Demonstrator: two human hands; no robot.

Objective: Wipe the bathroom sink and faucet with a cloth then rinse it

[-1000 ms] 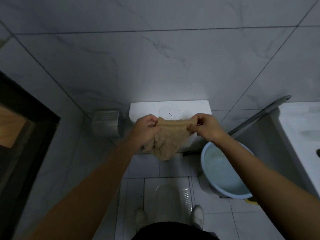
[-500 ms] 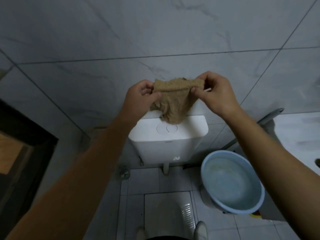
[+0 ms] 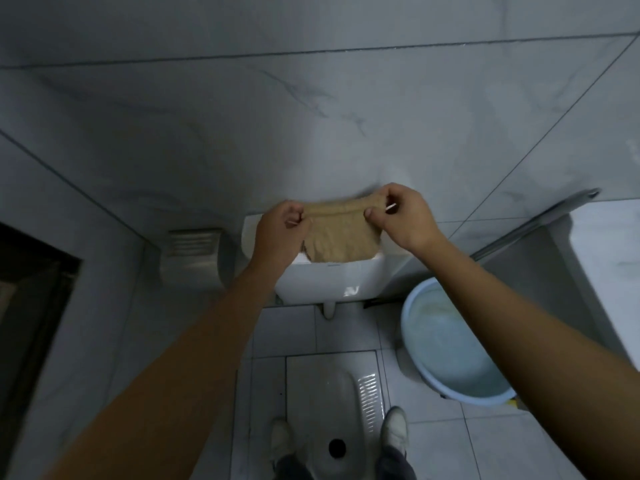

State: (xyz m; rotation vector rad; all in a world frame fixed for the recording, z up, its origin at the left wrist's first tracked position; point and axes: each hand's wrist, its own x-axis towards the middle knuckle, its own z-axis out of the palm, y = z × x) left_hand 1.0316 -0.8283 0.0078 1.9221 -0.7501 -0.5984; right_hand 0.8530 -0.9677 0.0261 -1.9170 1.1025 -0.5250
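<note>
A tan cloth (image 3: 341, 237) hangs stretched between my two hands, in front of the white toilet cistern (image 3: 332, 282). My left hand (image 3: 280, 233) pinches its upper left corner and my right hand (image 3: 403, 216) pinches its upper right corner. The cloth's top edge is pulled taut and the rest drapes down over the cistern's top. The white sink counter (image 3: 609, 258) shows only as an edge at the far right. No faucet is in view.
A light blue basin (image 3: 446, 344) with water stands on the floor at the right. A squat toilet pan (image 3: 332, 407) lies between my shoes. A metal paper holder (image 3: 192, 251) is fixed to the left wall, beside a dark doorway (image 3: 31, 306). A metal rod (image 3: 540, 220) leans near the counter.
My hands and the cloth rose in front of the wall half a second ago, then came down to the cistern's top. The cloth is now spread wider between my hands.
</note>
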